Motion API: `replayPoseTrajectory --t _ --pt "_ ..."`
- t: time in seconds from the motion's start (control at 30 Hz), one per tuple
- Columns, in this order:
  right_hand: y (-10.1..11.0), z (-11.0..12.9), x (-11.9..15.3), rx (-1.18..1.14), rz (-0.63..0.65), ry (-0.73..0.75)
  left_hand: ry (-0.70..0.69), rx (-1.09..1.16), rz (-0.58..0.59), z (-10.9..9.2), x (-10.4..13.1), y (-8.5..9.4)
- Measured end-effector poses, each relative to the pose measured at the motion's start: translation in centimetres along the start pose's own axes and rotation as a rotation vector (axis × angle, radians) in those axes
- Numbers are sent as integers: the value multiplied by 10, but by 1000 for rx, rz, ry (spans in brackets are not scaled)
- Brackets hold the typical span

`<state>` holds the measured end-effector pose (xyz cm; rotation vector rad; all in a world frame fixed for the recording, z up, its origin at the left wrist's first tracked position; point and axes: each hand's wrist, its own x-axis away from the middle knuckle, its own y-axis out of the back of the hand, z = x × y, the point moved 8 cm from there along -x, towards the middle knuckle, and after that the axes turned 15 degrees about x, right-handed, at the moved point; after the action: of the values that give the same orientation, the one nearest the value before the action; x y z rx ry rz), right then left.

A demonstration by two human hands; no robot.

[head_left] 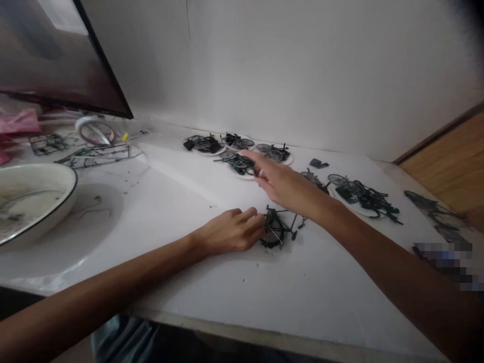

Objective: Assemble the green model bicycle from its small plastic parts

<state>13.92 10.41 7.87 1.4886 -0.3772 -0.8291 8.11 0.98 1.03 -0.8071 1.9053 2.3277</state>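
Observation:
A small dark model bicycle (pixel 273 229) lies on the white table in front of me. My left hand (pixel 242 229) is closed at its left side, the fingertips on the wheel end. Farther back, my right hand (pixel 270 174) reaches over a white plate (pixel 242 175) of green and grey bicycle parts (pixel 239 162). Its thumb and forefinger are apart at the plate's right edge; whether something small lies between them is hard to see. Small dark bits (pixel 301 222) lie right of the model bicycle.
Plates with bicycle parts (pixel 204 143) line the wall; another (pixel 363 194) is at the right. An enamel basin (pixel 71 189), part frames (pixel 98 155), a tape roll (pixel 95 131) and a screen (pixel 56 55) stand left. A dark block (pixel 318 163) lies behind my right forearm.

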Motion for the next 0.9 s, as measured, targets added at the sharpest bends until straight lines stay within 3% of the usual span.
replayPoseTrajectory --t 0.1,0.2,0.33,0.5,0.67,0.9 --pt "25 -27 43 -122 -206 -196 -44 -36 -5 2 -8 1" --pt "17 -45 80 -320 -257 -314 -64 -42 -22 7 -16 0" --pt "9 -54 114 -336 -470 -407 -90 -3 -72 14 -18 -4" --pt "-2 -51 123 -473 -595 -391 -133 58 -123 17 -16 -4" --pt "-18 -33 117 -550 -527 -260 -137 100 -131 11 -20 2" --pt "-16 -9 115 -525 -513 -107 -118 137 -119 5 -21 1"
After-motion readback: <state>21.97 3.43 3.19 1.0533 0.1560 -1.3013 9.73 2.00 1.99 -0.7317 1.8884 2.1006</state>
